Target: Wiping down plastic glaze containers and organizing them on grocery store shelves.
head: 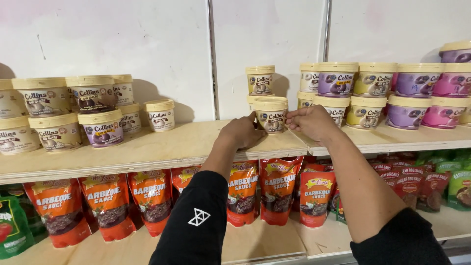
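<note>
Tub in hand: small round cream-lidded plastic tub with a pale label (271, 115) stands upright on the light plywood upper shelf (162, 147), near its front edge, right by the seam where two shelf boards meet.
Left hand: left hand (242, 132) rests on the shelf just left of the tub, fingers curled and fingertips touching the tub's left side; black sleeve pushed up to the elbow.
Right hand: right hand (309, 122) comes in from the right, thumb and forefinger pinched at the tub's lid rim; the other fingers are folded, and how firm the grip is cannot be told.
Behind the tub: two more cream-lidded tubs stacked against the white wall panel (265, 39), the upper tub (260, 80) in plain view, the lower one mostly hidden.
Left group: stacked cream tubs with tan and purple labels (73, 110), well apart from the hands.
Right group: two-tier row of tubs in purple, yellow-green and pink (392, 93), just beside the right hand.
Lower shelf: red-orange stand-up sauce pouches (108, 206) in a row, green pouches (12, 225) at far left, darker red and green pouches (427, 181) at right.
</note>
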